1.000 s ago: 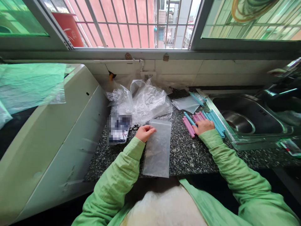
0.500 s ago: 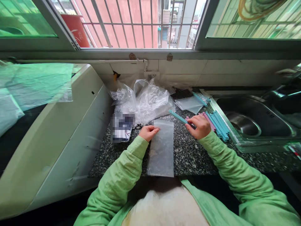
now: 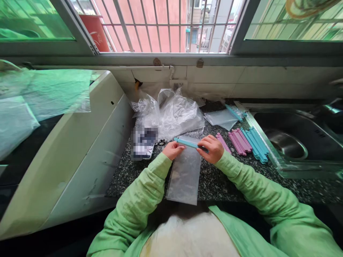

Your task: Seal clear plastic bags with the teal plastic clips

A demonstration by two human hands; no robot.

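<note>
A blue bag sealing clip (image 3: 187, 143) lies crosswise over the upper part of a clear plastic bag (image 3: 184, 178). My left hand (image 3: 173, 150) is closed in a pinch at the bag's upper left edge, its thumb against the clip's left part. My right hand (image 3: 211, 149) grips the clip's right end at the bag's other side. The bag hangs slightly over the counter's front edge. Whether the clip is fastened around the bag cannot be made out.
Pink clips (image 3: 239, 141) and blue clips (image 3: 255, 144) lie right of my hands, beside the sink (image 3: 281, 167). Behind are a crumpled plastic bag (image 3: 179, 114) and a flat clear bag (image 3: 221, 119). A partly blurred phone (image 3: 144, 144) lies left, near a pale appliance (image 3: 107, 142).
My right hand has brought the blue clip left and down onto the bag's upper part. My left hand stays at the bag's edge, now touching the clip too. The view has shifted slightly.
</note>
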